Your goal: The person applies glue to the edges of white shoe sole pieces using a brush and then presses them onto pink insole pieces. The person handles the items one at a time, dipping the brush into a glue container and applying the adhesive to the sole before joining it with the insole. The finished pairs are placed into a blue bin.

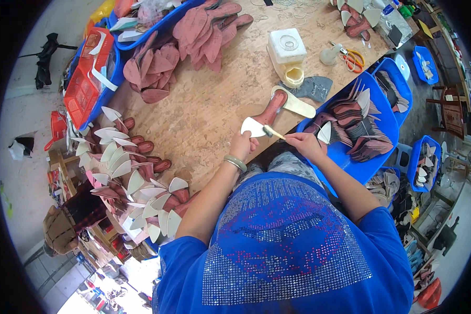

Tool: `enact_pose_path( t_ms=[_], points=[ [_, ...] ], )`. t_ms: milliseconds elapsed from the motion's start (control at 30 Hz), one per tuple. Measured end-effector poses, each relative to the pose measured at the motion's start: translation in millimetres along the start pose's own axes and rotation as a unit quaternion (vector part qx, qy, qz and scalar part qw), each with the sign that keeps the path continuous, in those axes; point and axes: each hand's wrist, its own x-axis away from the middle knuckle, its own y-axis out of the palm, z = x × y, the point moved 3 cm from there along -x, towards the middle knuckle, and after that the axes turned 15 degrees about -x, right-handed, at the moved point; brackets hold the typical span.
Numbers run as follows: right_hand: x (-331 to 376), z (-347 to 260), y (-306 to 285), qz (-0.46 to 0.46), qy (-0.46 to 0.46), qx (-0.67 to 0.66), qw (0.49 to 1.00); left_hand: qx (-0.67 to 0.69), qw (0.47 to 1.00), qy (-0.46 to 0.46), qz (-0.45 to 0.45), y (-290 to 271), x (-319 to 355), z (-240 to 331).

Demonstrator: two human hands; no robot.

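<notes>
Near the table's front edge, my left hand grips the white pointed end of a reddish-brown shoe insole. My right hand pinches the light handle of a small brush. Its dark bristles rest at the edge of the insole's white end. Under the insole's far end lies a cream sole-shaped piece. Just beyond it stands a cream plastic container with a round open mouth, topped by a white square tub. A dark grey flat piece lies beside the container.
Stacked insoles fill a blue bin at my right. Overlapping white-tipped insoles line the table's left edge; reddish pieces lie piled far left. Orange-handled scissors and a small bottle stand far right. A red basket sits left.
</notes>
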Motion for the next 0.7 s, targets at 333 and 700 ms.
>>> enact_pose_path(
  t_ms=[333, 700],
  points=[
    [-8.6, -21.4, 27.4, -0.031, -0.158, 0.117, 0.98, 0.036, 0.998, 0.039, 0.025, -21.4, 43.4, 8.8],
    [-26.8, -98.2, 81.7, -0.045, -0.051, -0.1, 0.993, -0.126, 0.946, 0.143, 0.262, -125.4, 59.3, 33.8]
  ],
)
